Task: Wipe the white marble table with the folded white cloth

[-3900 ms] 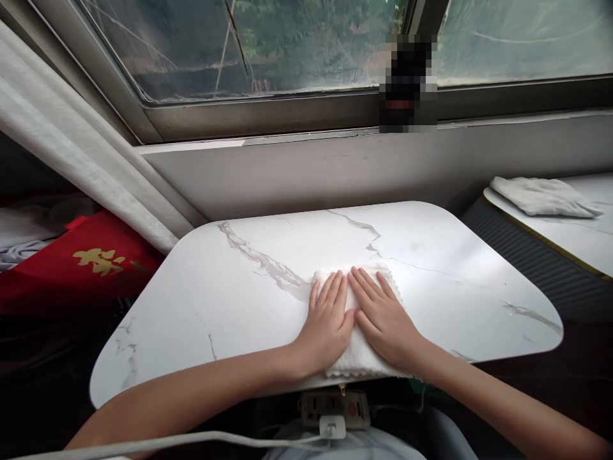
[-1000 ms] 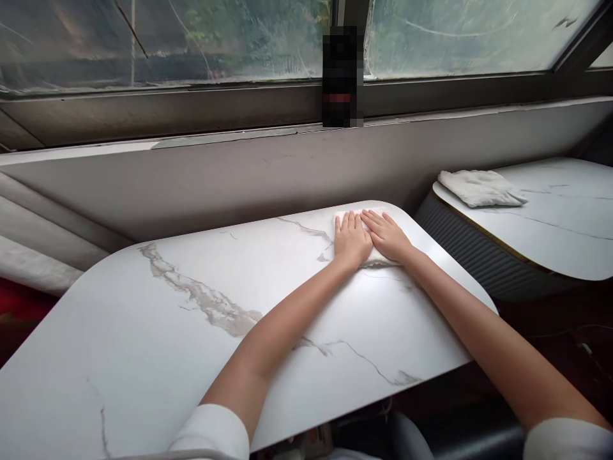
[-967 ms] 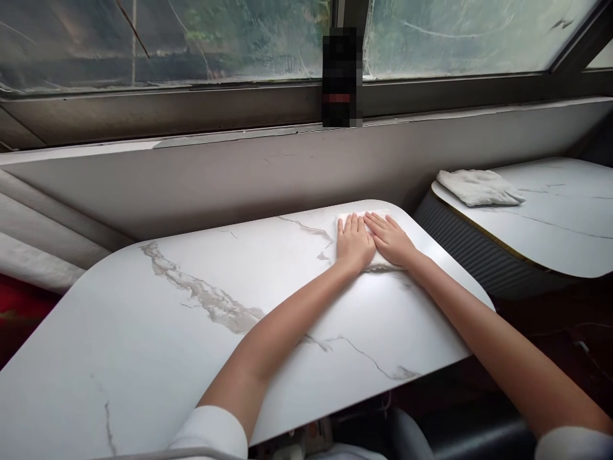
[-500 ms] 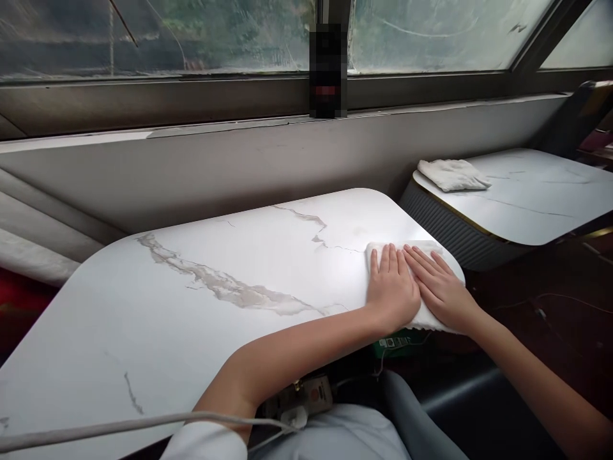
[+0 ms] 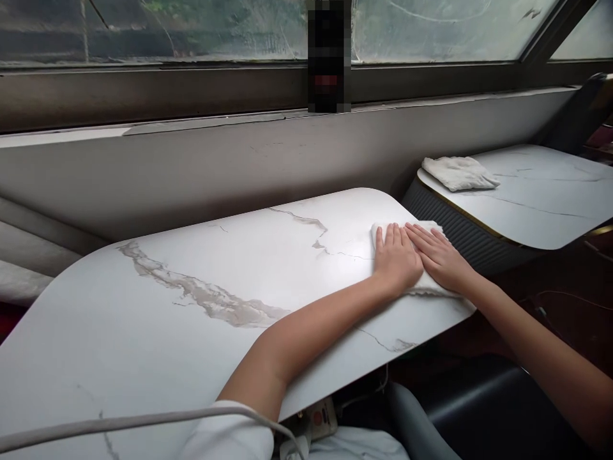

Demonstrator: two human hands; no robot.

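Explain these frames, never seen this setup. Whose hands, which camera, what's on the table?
There's no machine: a person works with two bare hands. All pictures come from one camera worn on the head, looking forward and down. The left hand and right hand lie flat, side by side, on a white cloth. They press on it with open fingers rather than grasping it. The cloth lies at the right-hand edge of a white, marble-patterned table. Another white cloth lies on a second table further right. The pale cable crosses the foreground.
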